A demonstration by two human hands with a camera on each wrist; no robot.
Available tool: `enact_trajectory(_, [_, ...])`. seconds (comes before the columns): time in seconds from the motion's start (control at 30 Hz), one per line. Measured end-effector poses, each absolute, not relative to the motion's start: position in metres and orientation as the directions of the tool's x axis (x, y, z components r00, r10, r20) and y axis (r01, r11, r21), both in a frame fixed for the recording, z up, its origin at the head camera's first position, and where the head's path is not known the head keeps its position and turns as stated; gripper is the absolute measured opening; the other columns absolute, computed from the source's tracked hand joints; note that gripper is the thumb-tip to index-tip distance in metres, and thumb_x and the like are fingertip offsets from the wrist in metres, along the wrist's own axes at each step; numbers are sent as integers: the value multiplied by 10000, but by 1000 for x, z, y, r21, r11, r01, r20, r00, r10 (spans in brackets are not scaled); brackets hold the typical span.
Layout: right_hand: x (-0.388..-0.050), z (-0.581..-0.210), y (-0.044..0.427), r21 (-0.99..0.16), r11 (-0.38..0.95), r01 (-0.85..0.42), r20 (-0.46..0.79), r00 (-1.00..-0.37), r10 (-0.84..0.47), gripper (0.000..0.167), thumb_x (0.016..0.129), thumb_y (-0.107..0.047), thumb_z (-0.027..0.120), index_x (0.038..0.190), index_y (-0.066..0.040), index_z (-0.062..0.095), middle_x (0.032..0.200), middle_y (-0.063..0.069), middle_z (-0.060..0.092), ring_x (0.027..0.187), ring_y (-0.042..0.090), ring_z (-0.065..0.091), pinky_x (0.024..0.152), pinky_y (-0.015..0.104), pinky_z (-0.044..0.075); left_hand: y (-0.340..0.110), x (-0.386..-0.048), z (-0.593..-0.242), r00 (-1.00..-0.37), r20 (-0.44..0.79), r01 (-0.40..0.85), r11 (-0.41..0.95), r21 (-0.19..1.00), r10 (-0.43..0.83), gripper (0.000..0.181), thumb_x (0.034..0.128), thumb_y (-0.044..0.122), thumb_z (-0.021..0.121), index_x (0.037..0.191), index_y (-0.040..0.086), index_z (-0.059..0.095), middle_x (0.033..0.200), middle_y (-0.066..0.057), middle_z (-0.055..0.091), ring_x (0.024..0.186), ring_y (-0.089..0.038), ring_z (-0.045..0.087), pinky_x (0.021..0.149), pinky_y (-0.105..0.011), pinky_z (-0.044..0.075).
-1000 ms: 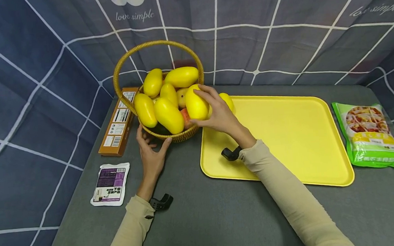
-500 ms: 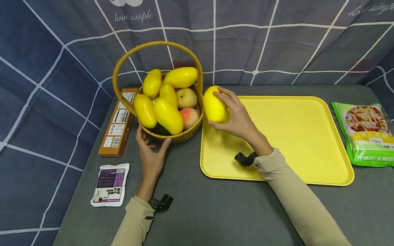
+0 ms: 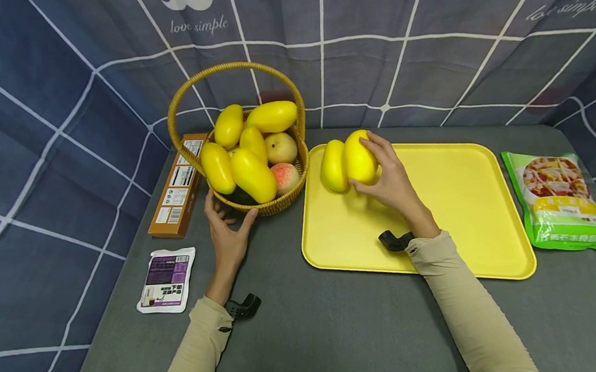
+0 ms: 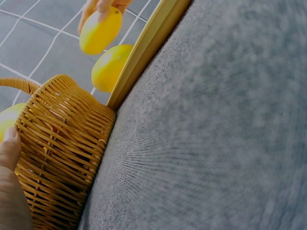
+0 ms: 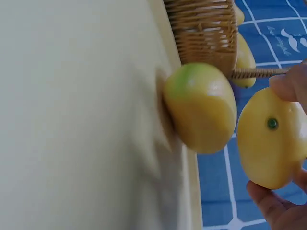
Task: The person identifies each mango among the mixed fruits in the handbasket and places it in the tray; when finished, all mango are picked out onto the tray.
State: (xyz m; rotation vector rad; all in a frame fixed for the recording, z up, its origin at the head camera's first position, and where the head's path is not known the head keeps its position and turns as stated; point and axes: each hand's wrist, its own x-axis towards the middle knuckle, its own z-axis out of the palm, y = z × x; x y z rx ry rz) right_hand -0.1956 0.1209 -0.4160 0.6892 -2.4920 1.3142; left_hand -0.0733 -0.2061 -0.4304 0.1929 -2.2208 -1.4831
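Mango [image 3: 359,158] in right fingers [image 3: 379,141] — dark item [image 3: 242,197] (in basket [image 3: 283,203]) mostly hidden.

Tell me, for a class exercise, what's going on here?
A person's right hand holds a yellow mango just above the yellow tray. A second mango rests on the tray. The left hand touches the side of the wicker basket, which contains several more mangoes and a reddish peach.
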Motion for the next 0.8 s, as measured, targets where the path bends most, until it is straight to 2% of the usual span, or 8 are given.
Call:
enact_trajectory(0.23, [-199, -422, 131, -732, 493, -470, 390, -883, -262, 862, 707, -105, 861, 1463, -90, 446, 1566, 68, 308, 1423, 317, 340, 1124, 535, 329, -206, -74, -432, -881, 301, 142, 401, 905, -365, 928, 852, 113, 751, 1549, 51, 142, 1410, -304, 385, 1211, -437, 454, 907, -528, 393])
enact_trajectory(0.5, [-204, -431, 138, -741, 559, -373, 282, -928, -244, 855, 725, -140, 847, 1469, -76, 429, 1576, 86, 288, 1423, 339, 331, 1126, 546, 319, -207, -73, -434, -882, 301, 149, 393, 907, -361, 925, 852, 103, 748, 1550, 57, 143, 1431, -283, 378, 1213, -425, 451, 914, -548, 393])
enact_trajectory(0.8, [-205, -435, 143, -743, 585, -324, 208, -943, -259, 876, 735, -161, 853, 1481, -67, 403, 1592, 103, 252, 1439, 361, 299, 1128, 562, 304, -206, -75, -434, -880, 314, 160, 400, 903, -357, 923, 848, 89, 746, 1547, 47, 144, 1421, -287, 387, 1206, -421, 457, 903, -538, 391])
